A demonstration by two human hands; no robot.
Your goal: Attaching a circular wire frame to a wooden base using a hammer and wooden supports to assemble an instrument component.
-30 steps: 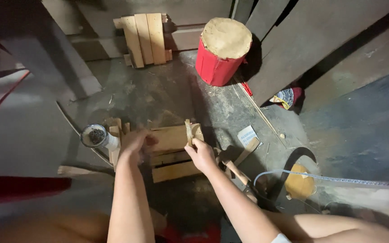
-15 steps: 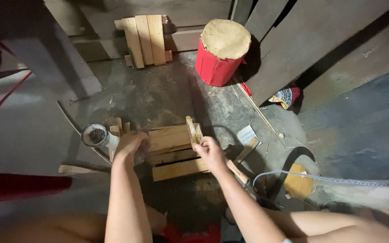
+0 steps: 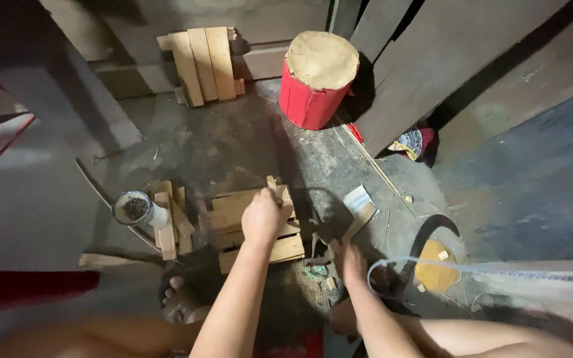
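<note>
A small frame of wooden slats [image 3: 280, 248] lies on the dirty concrete floor in front of me. My left hand [image 3: 263, 217] rests on top of it, fingers closed around a short upright wooden piece [image 3: 274, 187] at its far edge. My right hand [image 3: 351, 260] is down at the floor to the right of the frame, among wood scraps and a dark object [image 3: 319, 257]. Whether it grips anything is hidden. A tool with a wooden handle [image 3: 361, 215] lies just beyond that hand.
A red stool with a round wooden top [image 3: 318, 69] stands at the back beside leaning boards. Another slat panel [image 3: 201, 61] leans at the back left. A tin can [image 3: 134, 207] and loose wood blocks [image 3: 170, 225] lie to the left. A clear hose [image 3: 485, 268] and a yellow disc [image 3: 436, 273] are to the right. My bare foot [image 3: 179, 299] is below.
My left hand moved right across the slat frame and took over the upright piece. My right hand let go of that piece and dropped to the floor on the right.
</note>
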